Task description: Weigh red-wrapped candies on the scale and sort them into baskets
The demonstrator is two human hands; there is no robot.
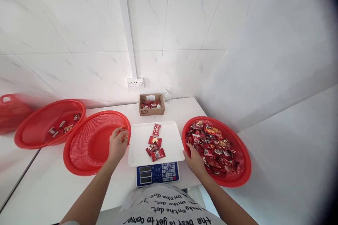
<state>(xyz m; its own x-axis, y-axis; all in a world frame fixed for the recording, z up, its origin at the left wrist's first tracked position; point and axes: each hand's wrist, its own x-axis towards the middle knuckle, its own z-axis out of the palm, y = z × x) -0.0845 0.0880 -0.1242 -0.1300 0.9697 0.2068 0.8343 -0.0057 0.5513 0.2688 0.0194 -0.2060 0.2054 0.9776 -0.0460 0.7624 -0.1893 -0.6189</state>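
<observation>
My left hand (118, 145) is closed around a small snack packet (124, 135) in a red and gold wrapper, held over the right side of a red perforated basket (69, 160). My right hand (195, 161) grips the left rim of another red basket (244, 175), its thumb outside near the tray's corner and its fingers partly hidden inside. That basket holds a heap of red wrapped snacks (211, 147). Between my hands is a digital scale (157, 174) with a white tray (138, 147). Several red snack packets (157, 155) lie on the tray in a loose column.
At far left, another red basket (34, 126) holds a few packets, beside a red plastic bag (13, 114). Behind the scale stands a small cardboard box (151, 111) of red packets. A clear plastic item (168, 95) sits by the wall, under a power socket (135, 83).
</observation>
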